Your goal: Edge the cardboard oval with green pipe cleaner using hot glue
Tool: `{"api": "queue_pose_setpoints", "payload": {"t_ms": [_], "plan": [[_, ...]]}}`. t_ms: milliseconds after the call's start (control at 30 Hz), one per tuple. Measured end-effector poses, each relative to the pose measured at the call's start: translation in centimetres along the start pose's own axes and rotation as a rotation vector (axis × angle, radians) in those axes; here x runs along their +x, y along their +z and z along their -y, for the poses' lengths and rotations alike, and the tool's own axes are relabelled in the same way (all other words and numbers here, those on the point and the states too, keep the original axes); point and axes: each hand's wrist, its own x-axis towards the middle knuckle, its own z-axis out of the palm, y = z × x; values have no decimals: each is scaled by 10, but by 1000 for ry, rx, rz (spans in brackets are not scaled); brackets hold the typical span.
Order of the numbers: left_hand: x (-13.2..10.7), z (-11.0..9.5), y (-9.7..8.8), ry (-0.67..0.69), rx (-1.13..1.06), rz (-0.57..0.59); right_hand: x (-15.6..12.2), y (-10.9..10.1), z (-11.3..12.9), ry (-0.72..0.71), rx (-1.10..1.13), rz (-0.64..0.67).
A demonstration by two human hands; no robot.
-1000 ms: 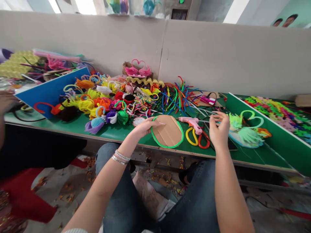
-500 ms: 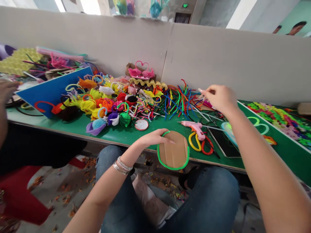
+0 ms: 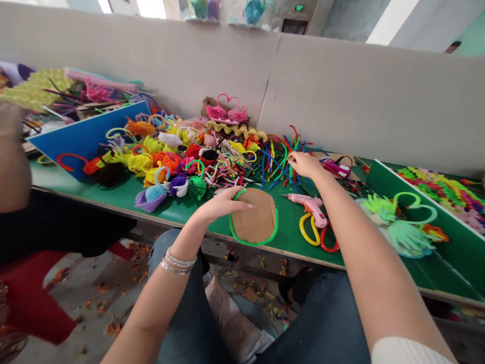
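Note:
My left hand (image 3: 224,203) is closed on the upper left edge of a rounded piece of cardboard (image 3: 254,218), thumb on top. Green pipe cleaner lines the cardboard's left, bottom and right edges; the top edge looks bare on the right. My right hand (image 3: 306,165) reaches over a heap of coloured pipe cleaners (image 3: 278,164), its thumb and forefinger pinched together at the heap's right side. What lies between those fingertips cannot be made out. Below that hand lie a pink hot glue gun (image 3: 311,206) and scissors with yellow and red handles (image 3: 309,230).
Several small yarn swans (image 3: 151,194) crowd the left side beside a blue board (image 3: 91,134). Light green swans (image 3: 405,222) stand right of my right forearm. A grey partition (image 3: 170,60) rises behind the green table (image 3: 288,242). Another person's arm (image 3: 13,156) is at far left.
My right hand has come down and left from above the table to the pipe cleaner heap. My left hand has shifted the cardboard left and up, further over the table.

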Motion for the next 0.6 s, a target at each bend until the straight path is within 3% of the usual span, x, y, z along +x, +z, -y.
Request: {"api": "queue_pose_setpoints", "payload": {"t_ms": [167, 333, 600], "plan": [[0, -2, -6, 3, -143, -92, 28, 33, -12, 123, 184, 58], [3, -3, -9, 9, -317, -215, 40, 57, -15, 281, 350, -26], [5, -5, -9, -34, -419, -190, 47, 59, -13, 356, 513, -185]]}}
